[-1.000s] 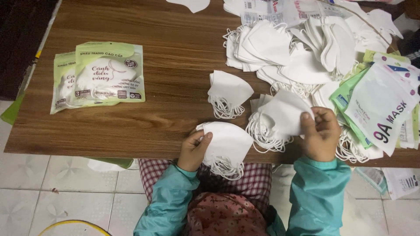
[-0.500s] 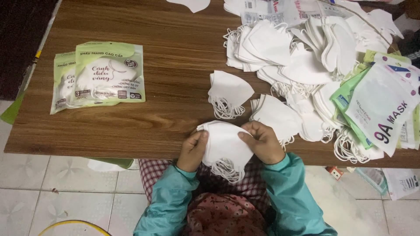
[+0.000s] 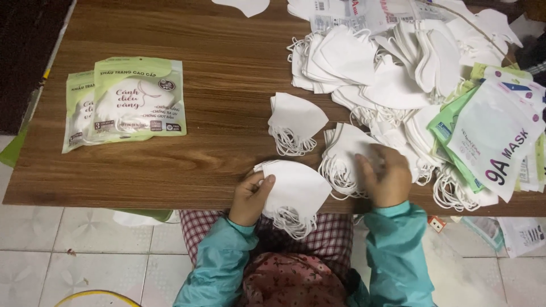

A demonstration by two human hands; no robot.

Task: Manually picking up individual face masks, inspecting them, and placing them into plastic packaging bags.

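Note:
My left hand grips a small stack of white folded face masks at the near edge of the wooden table, their ear loops hanging over the edge. My right hand rests with spread fingers on a second stack of white masks just to the right. A third small stack lies a little farther back. Both arms wear teal sleeves.
A large heap of loose white masks covers the table's far right. Printed white and green mask pouches lie at the right edge. Two green sealed packets sit at the left. Tiled floor lies below.
My right hand went from the right stack to the masks in my left hand, then moved back right onto the second stack. My left hand stayed in place.

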